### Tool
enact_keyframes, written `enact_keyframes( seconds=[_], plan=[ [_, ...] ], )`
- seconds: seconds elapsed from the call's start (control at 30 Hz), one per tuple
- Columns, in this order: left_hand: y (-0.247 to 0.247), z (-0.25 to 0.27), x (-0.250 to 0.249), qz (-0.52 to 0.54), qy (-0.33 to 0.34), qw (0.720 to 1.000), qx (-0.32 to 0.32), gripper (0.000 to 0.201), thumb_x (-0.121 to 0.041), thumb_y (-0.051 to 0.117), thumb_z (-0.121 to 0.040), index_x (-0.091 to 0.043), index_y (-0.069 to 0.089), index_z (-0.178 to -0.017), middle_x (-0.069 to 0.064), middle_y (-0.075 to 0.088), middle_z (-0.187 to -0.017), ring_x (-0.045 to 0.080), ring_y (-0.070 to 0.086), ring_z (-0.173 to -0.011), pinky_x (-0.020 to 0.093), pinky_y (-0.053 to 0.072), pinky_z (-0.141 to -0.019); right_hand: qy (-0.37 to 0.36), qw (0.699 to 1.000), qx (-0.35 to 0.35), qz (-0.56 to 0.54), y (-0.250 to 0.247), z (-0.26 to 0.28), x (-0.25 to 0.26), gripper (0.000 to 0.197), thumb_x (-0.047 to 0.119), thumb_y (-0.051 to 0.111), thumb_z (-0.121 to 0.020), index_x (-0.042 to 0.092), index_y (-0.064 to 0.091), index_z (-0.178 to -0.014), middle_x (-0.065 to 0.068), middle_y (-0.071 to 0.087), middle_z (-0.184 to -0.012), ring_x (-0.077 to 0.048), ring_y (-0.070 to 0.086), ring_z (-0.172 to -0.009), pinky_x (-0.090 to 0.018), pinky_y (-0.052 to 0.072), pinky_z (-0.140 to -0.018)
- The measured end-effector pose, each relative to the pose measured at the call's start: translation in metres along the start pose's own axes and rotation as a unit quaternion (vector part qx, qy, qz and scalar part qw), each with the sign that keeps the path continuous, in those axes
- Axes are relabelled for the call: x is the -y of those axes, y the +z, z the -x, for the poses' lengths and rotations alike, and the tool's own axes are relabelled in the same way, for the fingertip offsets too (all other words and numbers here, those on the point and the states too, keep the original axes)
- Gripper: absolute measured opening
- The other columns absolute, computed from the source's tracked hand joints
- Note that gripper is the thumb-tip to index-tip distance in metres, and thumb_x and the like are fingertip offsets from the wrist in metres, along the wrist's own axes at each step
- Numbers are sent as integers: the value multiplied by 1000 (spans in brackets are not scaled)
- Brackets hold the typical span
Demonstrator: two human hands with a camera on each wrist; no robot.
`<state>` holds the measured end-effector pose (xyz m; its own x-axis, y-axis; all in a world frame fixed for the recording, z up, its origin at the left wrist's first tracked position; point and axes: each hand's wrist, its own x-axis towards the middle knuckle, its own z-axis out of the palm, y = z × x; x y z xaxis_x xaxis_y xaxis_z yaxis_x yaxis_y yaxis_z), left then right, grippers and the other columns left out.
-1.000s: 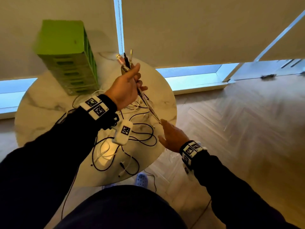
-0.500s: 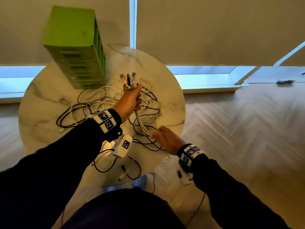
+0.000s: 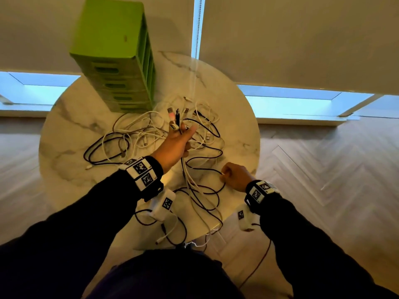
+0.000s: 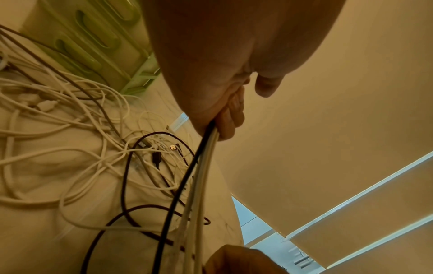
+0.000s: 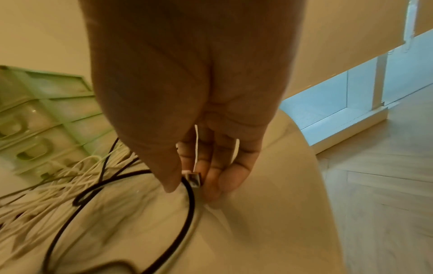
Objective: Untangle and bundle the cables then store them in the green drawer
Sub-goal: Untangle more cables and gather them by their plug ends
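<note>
A tangle of white and black cables [image 3: 151, 134] sprawls over the round marble table [image 3: 64, 130]. My left hand [image 3: 177, 141] grips a bunch of cable ends, their plugs [image 3: 176, 116] sticking up past the fingers; the held strands [image 4: 203, 166] run down from my fist. Near the table's right edge my right hand [image 3: 234, 174] pinches a white cable's metal plug [image 5: 194, 178] between thumb and fingers, beside a black cable loop [image 5: 187, 204]. The green drawer unit [image 3: 116, 59] stands at the back left of the table with its drawers closed.
The table's front edge has cable ends hanging over it [image 3: 194, 242]. Herringbone wood floor [image 3: 323, 180] lies to the right. Roller blinds [image 3: 291, 39] and a low window strip [image 3: 287, 104] run behind the table.
My left hand has come down from in front of the blinds to just above the table with the plug bunch. The right hand went from open fingers to pinching a plug at the table's edge.
</note>
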<state>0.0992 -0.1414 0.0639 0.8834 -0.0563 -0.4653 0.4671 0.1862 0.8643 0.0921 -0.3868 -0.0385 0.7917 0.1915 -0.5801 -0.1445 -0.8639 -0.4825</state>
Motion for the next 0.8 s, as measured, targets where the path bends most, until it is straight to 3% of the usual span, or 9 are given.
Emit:
enact_keyframes(
  seconds=[0.1,0.2,0.27,0.33,0.43,0.5,0.6,0.7,0.8],
  plan=[
    [-3,-4,5,12,-5,1000,-10,30,-30,54,-104,-31,37,-79,-7,23,-68,7,26,-52,19,30,-47,26,998,-33,-47,-29,-2,-16,23,36,77,-83,22,59,-83,2,67,-84,-21,62,-83,-35,51,-78],
    [-3,-8,8,8,-5,1000,-18,30,-28,53,-105,-29,37,-80,-7,24,-67,6,28,-49,18,31,-46,27,996,-51,-63,-60,1,-25,26,39,80,-80,21,62,-84,2,71,-80,-19,68,-81,-39,56,-81],
    [0,-9,6,-4,-3,1000,-17,32,-27,54,-105,-29,36,-78,-8,24,-66,5,29,-49,19,31,-48,2,991,-100,-93,-82,0,-22,26,39,80,-80,22,62,-87,0,71,-85,-18,68,-82,-39,57,-81],
    [4,-11,3,-9,5,1000,-8,32,-25,54,-105,-30,36,-78,-8,23,-66,5,28,-48,19,30,-47,-32,966,-182,-181,-107,-4,-6,21,31,78,-84,21,62,-90,-9,71,-94,-18,65,-85,-43,56,-85],
    [11,-10,-3,-14,25,1000,7,31,-25,52,-106,-29,37,-78,-7,22,-69,5,27,-49,18,30,-47,-104,893,-239,-367,-142,1,42,12,13,71,-91,15,59,-90,-16,74,-107,-20,70,-99,-45,53,-99],
    [13,-8,-6,-7,37,999,7,31,-29,50,-106,-29,40,-77,-8,24,-69,6,26,-52,20,29,-50,-164,866,-203,-427,-151,9,79,13,8,66,-94,7,53,-96,-13,76,-95,-23,73,-94,-36,56,-95],
    [12,-1,-13,29,57,998,8,32,-37,49,-106,-30,40,-76,-5,21,-71,9,22,-57,24,22,-53,-252,894,-119,-352,-131,18,121,11,8,63,-97,8,52,-100,-8,72,-78,-22,70,-76,-34,58,-82],
    [3,6,-19,45,80,996,6,23,-40,52,-104,-29,49,-84,-6,26,-69,10,22,-57,29,18,-55,-289,926,-55,-236,-93,21,137,12,14,69,-93,9,60,-100,-8,71,-81,-21,69,-75,-35,59,-78],
    [-7,14,-23,28,81,996,-13,24,-36,54,-104,-31,59,-80,-8,35,-62,10,28,-56,27,25,-55,-294,923,-41,-246,-67,25,145,13,13,73,-90,6,63,-96,-7,70,-81,-12,67,-72,-25,55,-71]
  ],
)
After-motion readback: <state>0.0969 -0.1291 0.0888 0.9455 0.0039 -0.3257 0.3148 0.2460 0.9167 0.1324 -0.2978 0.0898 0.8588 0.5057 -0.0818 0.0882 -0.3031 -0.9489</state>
